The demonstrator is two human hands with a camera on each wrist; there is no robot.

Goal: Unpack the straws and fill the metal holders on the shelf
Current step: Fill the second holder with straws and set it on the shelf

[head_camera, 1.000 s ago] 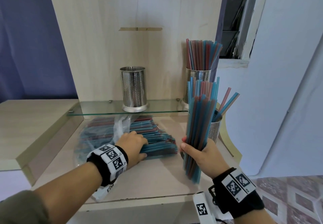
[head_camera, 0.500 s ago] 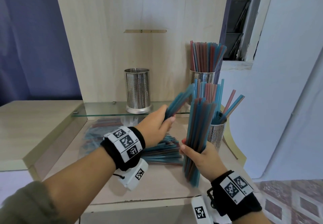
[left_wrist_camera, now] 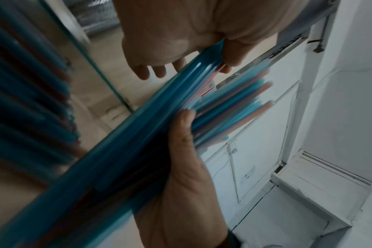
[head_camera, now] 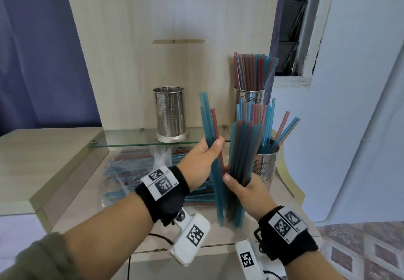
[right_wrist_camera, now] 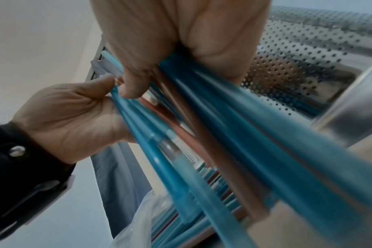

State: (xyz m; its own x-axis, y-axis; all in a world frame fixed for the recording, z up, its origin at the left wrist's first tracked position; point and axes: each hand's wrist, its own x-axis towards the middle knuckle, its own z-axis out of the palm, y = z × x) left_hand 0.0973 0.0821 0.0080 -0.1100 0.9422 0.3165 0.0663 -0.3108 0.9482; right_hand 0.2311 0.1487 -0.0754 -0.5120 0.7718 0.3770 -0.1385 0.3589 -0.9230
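My right hand (head_camera: 242, 186) grips a thick upright bundle of blue and red straws (head_camera: 244, 148) in front of the shelf. My left hand (head_camera: 204, 159) holds a smaller handful of straws (head_camera: 209, 131) upright, right beside that bundle. In the right wrist view the left hand (right_wrist_camera: 74, 114) pinches its straws against the bundle (right_wrist_camera: 223, 117). An empty perforated metal holder (head_camera: 170, 114) stands on the glass shelf (head_camera: 131, 139). A second holder (head_camera: 249, 97) at the back right is full of straws. A third holder (head_camera: 266, 166) on the lower board has a few straws.
More straws lie in an opened plastic bag (head_camera: 135, 170) on the wooden board (head_camera: 122, 214) under the glass shelf. A wooden back panel (head_camera: 153, 39) rises behind the holders. A white wall (head_camera: 360, 126) stands to the right.
My left hand has lifted a handful of straws from the pile, turned them upright and brought them against the bundle in my right hand. The right hand has barely moved.
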